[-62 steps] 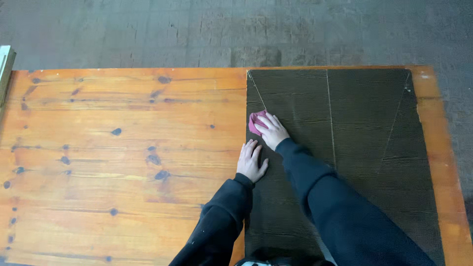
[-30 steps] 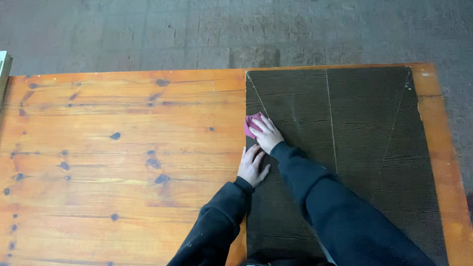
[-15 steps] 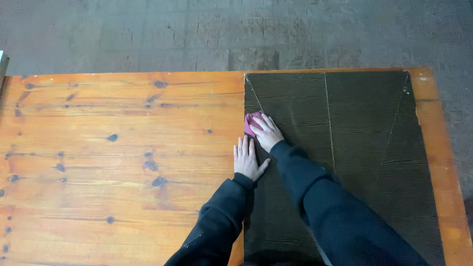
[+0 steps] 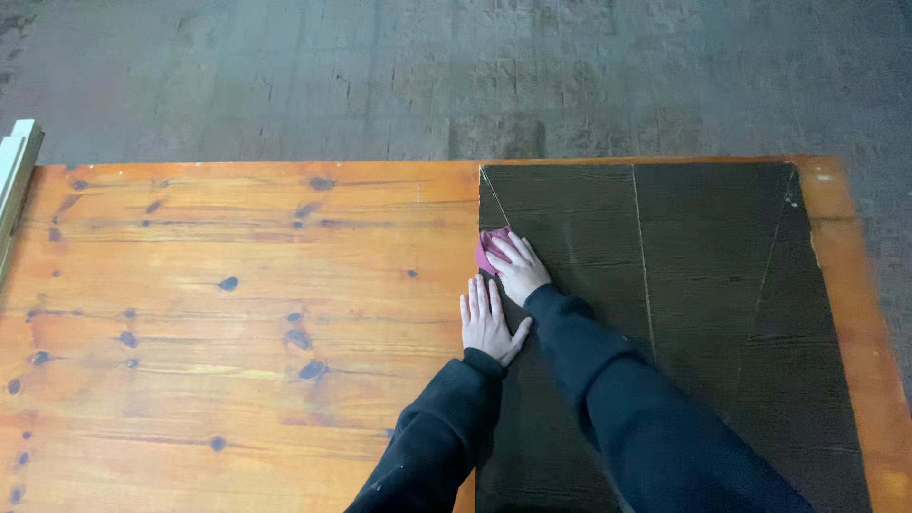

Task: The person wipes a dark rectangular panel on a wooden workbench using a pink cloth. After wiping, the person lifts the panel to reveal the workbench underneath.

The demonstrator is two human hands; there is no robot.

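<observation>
A dark brown-black sheet (image 4: 703,285) with thin pale lines drawn across it lies on the right half of an orange wooden table (image 4: 237,294). My right hand (image 4: 518,268) presses a small pink piece (image 4: 487,249) against the sheet's left edge, near its far corner. My left hand (image 4: 486,320) lies flat just below it, fingers spread, straddling the sheet's left edge and the wood. Both arms wear dark sleeves.
The knotty tabletop stretches to the left of the sheet. A pale wooden strip (image 4: 16,176) lies along the table's far left edge. Grey concrete floor (image 4: 456,76) lies beyond the far edge.
My right hand with the pink piece has slid slightly toward the sheet's left edge. My left hand has shifted up a little, closer to the right hand.
</observation>
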